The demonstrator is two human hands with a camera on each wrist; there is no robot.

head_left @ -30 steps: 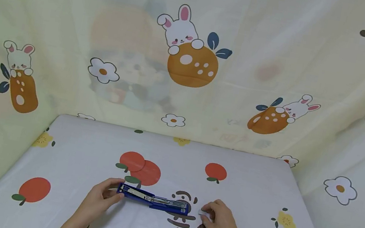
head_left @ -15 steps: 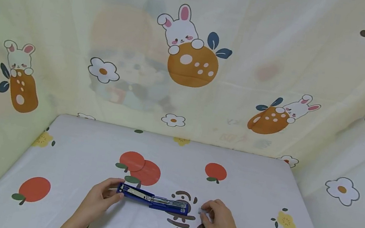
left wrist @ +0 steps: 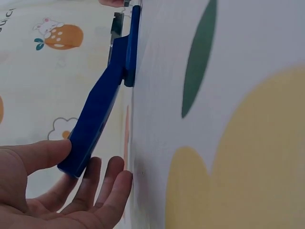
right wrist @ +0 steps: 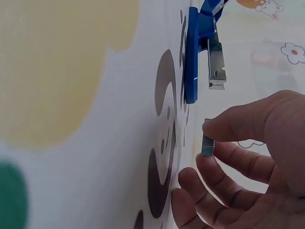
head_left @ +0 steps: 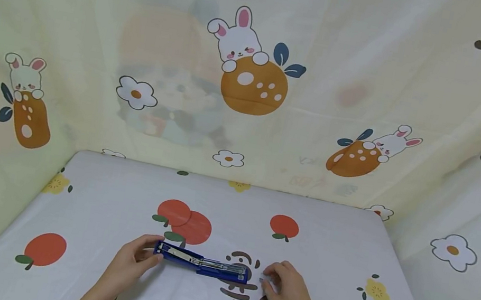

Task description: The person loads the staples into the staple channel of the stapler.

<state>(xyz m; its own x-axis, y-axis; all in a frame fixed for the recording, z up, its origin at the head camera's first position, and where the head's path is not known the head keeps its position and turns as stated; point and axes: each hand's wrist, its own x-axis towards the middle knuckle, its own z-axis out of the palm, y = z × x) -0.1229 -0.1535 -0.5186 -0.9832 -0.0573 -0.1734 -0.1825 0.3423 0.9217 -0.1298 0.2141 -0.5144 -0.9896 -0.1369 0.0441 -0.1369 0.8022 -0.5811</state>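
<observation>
A blue stapler lies on the table, swung wide open, its metal staple channel exposed toward the right. My left hand pinches the end of its raised top arm between thumb and fingers. In the left wrist view that arm slopes away from the base, which rests along the cloth. Just right of the stapler, my right hand pinches a short strip of staples between thumb and fingertips. The strip is held a small gap away from the channel's end, and the remaining fingers curl loosely below it.
A white tablecloth printed with red fruit, yellow flowers and brown figures covers the table. Pale printed curtains hang behind the table and along both sides.
The staple strip has turned in my right fingertips, so less of it shows in the head view. My left hand and the stapler have stayed put.
</observation>
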